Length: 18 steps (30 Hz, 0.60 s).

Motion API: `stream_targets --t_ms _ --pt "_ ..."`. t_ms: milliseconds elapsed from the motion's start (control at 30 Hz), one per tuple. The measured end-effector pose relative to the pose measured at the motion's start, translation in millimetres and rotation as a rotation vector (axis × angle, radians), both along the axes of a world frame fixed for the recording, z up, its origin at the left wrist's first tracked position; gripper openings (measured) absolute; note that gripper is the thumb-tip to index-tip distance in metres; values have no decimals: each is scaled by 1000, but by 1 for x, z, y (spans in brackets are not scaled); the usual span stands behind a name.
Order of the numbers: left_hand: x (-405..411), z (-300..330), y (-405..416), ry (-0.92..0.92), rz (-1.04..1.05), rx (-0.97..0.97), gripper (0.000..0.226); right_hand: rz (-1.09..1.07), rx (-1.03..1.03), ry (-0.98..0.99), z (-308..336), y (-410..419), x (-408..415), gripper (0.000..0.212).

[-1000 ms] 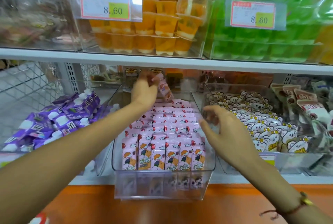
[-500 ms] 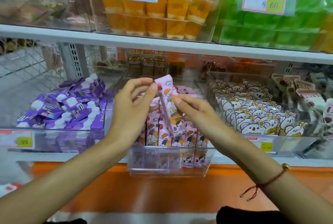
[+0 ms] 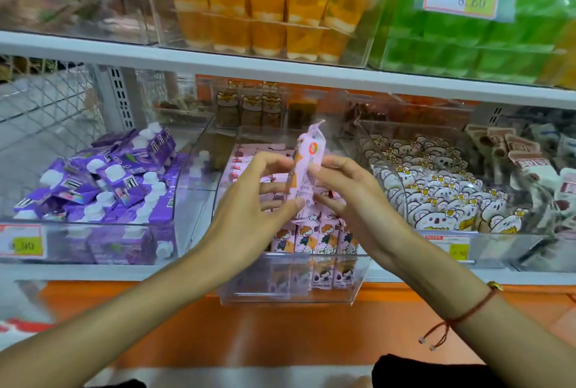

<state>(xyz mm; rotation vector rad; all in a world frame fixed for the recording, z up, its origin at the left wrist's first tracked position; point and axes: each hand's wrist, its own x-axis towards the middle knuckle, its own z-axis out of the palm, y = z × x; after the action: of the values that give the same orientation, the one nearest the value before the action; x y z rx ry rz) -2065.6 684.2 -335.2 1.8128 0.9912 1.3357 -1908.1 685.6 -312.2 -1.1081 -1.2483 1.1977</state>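
Note:
A pink snack packet with a cartoon print stands upright in the air above a clear plastic bin on the lower shelf. My left hand pinches its lower edge with thumb and fingers. My right hand pinches its right side higher up. Under my hands, the bin holds several rows of the same pink packets, partly hidden by my fingers.
To the left is a clear bin of purple pouches; to the right, a bin of white bear-print packets. Orange jelly cups and green jellies fill the upper shelf. Below runs an orange ledge.
My left hand brought a pink packet forward from the back of the bin. My right hand came in and took its other side. The packet now stands more upright.

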Motion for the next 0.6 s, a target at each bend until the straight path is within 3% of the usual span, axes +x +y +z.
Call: stream_targets --t_ms 100,267,367,433,500,600 --pt "-1 0 1 -10 -58 5 36 93 52 13 3 -2 0 32" --pt "-1 -3 1 5 47 76 36 -79 210 -80 -1 -7 -5 33" --pt "-2 3 2 -45 50 43 24 -53 188 -96 2 -8 -4 30" --pt "-3 7 1 -70 44 -55 18 -21 127 -110 5 -8 -3 24" --pt "-3 11 1 -171 -16 -272 9 -27 71 -139 7 -8 -3 21" --pt "-3 15 -1 -252 -152 -561 22 -33 17 -120 9 -7 -5 25"
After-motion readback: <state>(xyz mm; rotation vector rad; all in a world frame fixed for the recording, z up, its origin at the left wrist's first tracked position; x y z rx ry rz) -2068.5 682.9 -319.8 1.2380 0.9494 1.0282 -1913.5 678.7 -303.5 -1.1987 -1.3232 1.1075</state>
